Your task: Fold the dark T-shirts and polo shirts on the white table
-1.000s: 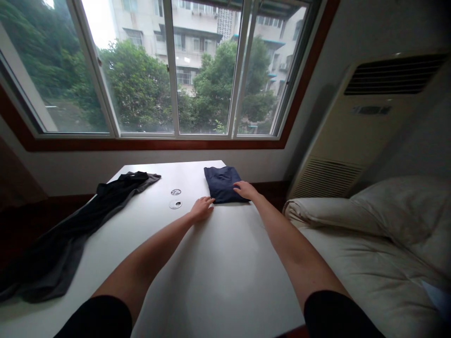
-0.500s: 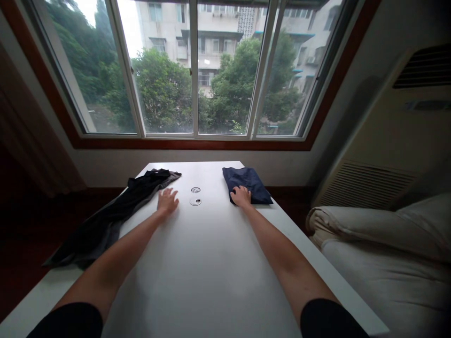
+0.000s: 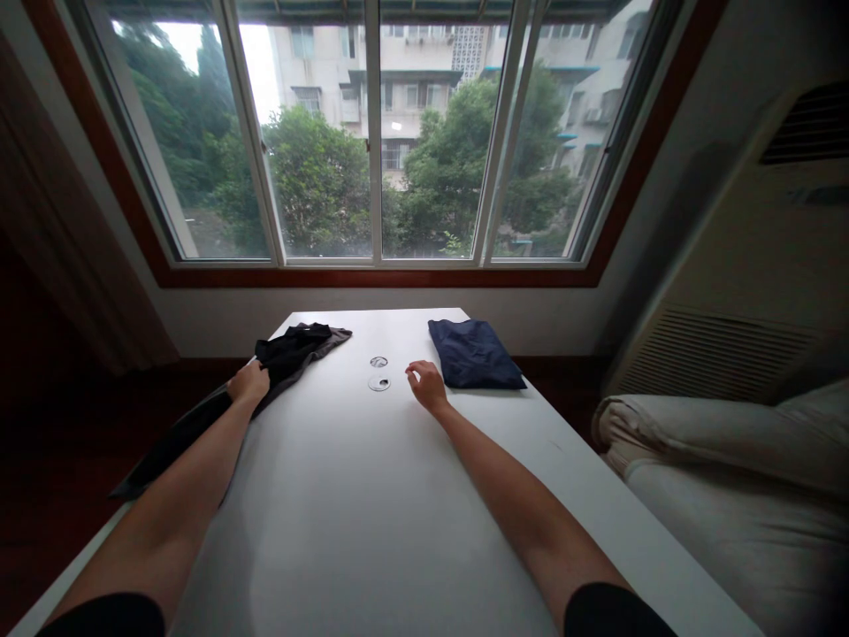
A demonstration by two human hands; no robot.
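Note:
A black garment (image 3: 292,345) with grey parts lies loosely along the left side of the white table (image 3: 371,495), trailing over its edge. My left hand (image 3: 248,382) is closed on that cloth about midway along it; the fingertips are hidden in the fabric. On the right side of the table rests a folded navy blue garment (image 3: 476,352), lying flat. Just left of its near corner is my right hand (image 3: 426,386), raised over the tabletop with nothing in it. Its fingers are loosely bent and somewhat apart.
Two round cable-hole fittings (image 3: 378,382) sit in the middle of the table. A pale padded couch (image 3: 722,451) stands close along the right side. Beyond the table's far end are a wall and a wide window (image 3: 378,141); an air-conditioning unit (image 3: 716,327) stands at right.
My right hand has left the navy garment and moved left. My left hand has gone from the bare tabletop to the black garment and closed on it. The view has shifted slightly.

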